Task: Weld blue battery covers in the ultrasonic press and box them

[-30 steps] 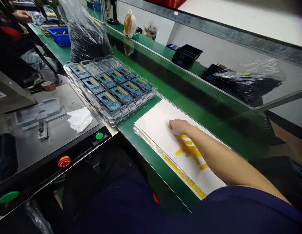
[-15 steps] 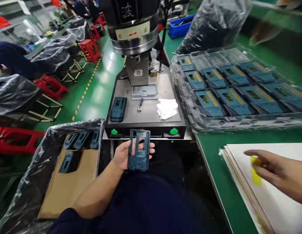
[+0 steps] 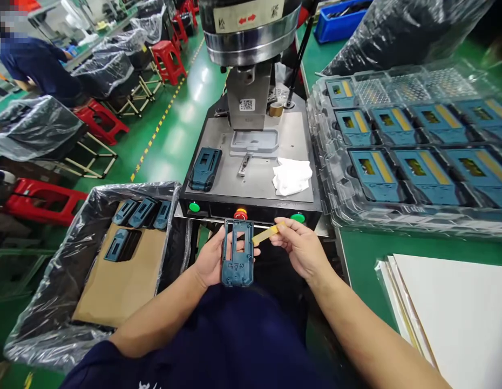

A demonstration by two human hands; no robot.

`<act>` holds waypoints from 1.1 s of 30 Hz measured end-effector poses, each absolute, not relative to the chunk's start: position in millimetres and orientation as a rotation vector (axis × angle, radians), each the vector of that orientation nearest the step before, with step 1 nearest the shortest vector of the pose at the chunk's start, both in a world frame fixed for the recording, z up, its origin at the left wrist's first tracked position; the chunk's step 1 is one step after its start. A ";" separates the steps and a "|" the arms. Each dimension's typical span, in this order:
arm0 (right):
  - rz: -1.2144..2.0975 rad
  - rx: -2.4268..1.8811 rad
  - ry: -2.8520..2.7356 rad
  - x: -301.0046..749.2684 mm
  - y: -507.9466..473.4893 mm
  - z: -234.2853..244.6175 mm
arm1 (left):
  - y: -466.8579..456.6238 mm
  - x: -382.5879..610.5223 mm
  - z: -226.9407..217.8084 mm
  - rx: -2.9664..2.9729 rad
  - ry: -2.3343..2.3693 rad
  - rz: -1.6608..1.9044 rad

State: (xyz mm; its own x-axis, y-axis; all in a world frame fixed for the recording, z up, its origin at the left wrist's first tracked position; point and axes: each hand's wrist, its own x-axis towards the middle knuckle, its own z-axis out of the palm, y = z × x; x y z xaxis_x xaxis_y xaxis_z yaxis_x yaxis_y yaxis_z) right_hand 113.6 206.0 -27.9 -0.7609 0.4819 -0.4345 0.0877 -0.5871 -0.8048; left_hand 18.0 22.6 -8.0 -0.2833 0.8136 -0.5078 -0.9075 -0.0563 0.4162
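Observation:
My left hand [image 3: 210, 258] is closed around a dark teal plastic housing [image 3: 238, 266], which has two long openings and its inner side facing me. Between the thumb and fingers of my right hand [image 3: 298, 243] is a thin yellow strip [image 3: 265, 235]. The strip's far end lies at the right edge of the housing; whether they touch I cannot tell. Just beyond my hands stands a press machine [image 3: 248, 94] with a grey fixture [image 3: 254, 142] on its metal plate. Another teal housing [image 3: 205, 168] rests on the left of that plate.
White cloth [image 3: 291, 176] lies on the plate's right. A clear plastic tray [image 3: 340, 213] at right holds several teal housings with yellow strips. White sheets [image 3: 457, 302] are stacked below it. At left, a lined bin [image 3: 93, 210] holds cardboard and several housings. A person [image 3: 36, 65] sits farther back.
My right hand has come left from over the white sheets to the housing, bringing the yellow strip. My left hand still holds the housing. The camera view has shifted slightly.

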 end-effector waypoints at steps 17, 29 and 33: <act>1.242 -0.265 -2.070 133.1 180.7 -29.1 | 36.2 30.7 -19.3 -0.205 0.639 1.677; 0.648 0.426 -2.398 134.4 164.2 -30.3 | 42.9 35.9 -15.9 -0.368 0.705 1.687; 0.661 0.390 -2.489 131.2 160.9 -26.6 | 40.6 34.8 -17.8 -0.384 0.673 1.638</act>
